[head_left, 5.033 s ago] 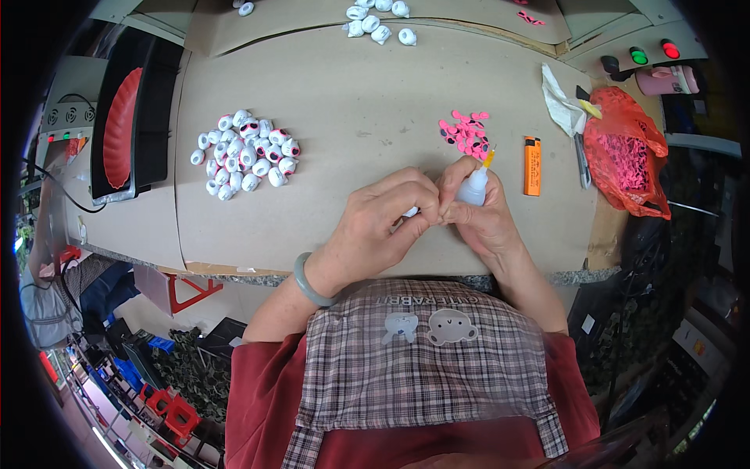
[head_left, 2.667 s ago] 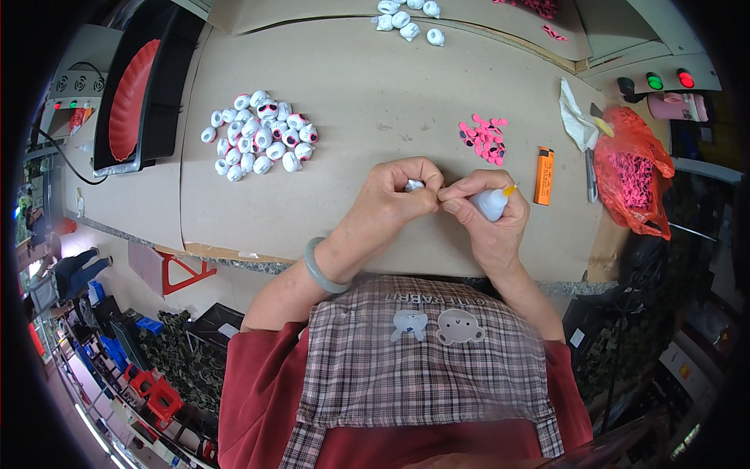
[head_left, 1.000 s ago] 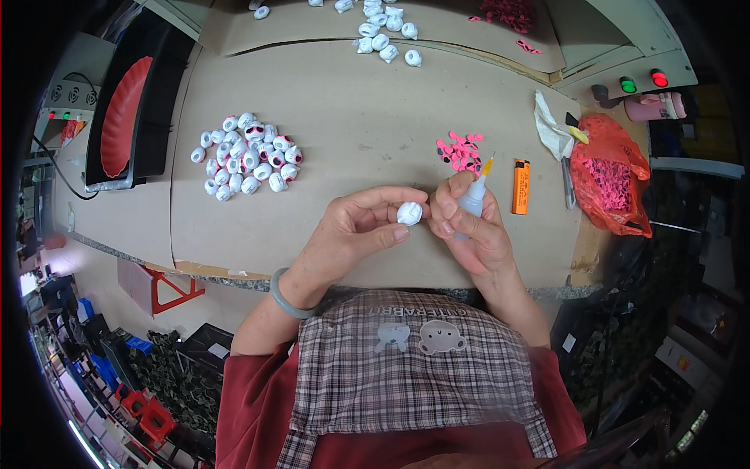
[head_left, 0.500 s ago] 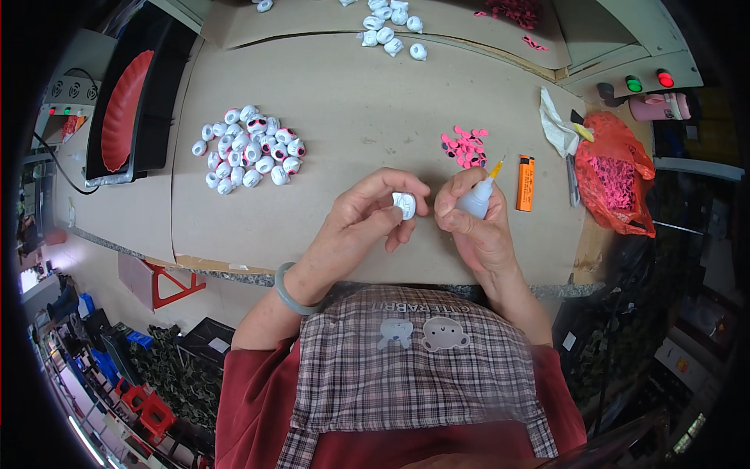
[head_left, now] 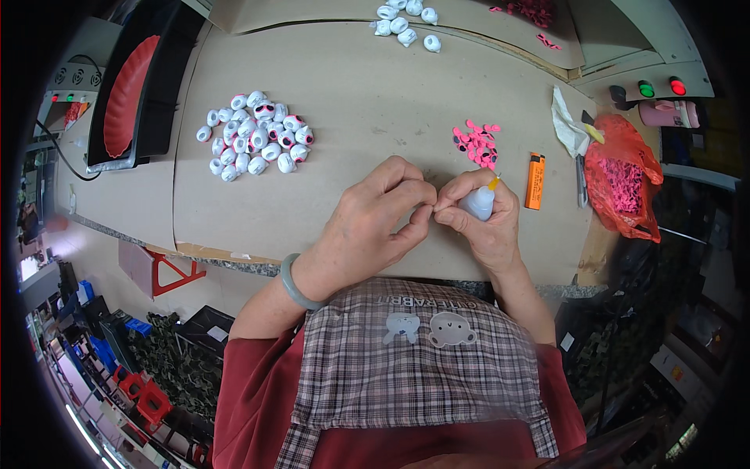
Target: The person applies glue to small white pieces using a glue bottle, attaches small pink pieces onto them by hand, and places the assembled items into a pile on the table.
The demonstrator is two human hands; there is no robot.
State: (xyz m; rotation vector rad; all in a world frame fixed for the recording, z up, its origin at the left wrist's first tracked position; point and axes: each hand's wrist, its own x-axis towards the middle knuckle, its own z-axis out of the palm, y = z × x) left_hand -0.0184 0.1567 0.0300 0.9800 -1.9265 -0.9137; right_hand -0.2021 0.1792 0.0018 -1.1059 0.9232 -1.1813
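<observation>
My left hand, a bracelet at its wrist, is closed with thumb and fingers bent inward. Its index fingertip meets the fingertips of my right hand; whatever lies in its grip is hidden. My right hand wraps a small translucent squeeze bottle with a yellow nozzle pointing up and away. Just beyond it is a heap of small flat pink pieces, some with dark parts. An orange lighter lies to its right. Farther left sits a pile of small rounded white pieces, several with pink and dark markings.
More white pieces lie at the back. At right are a red plastic bag holding pink bits, a white cloth and a grey pen-like tool. A black tray with a red fluted dish stands at far left.
My left hand has turned over and closed, hiding the white piece that showed in its fingers. Its fingertips have come against my right hand's. The bottle stays in my right hand.
</observation>
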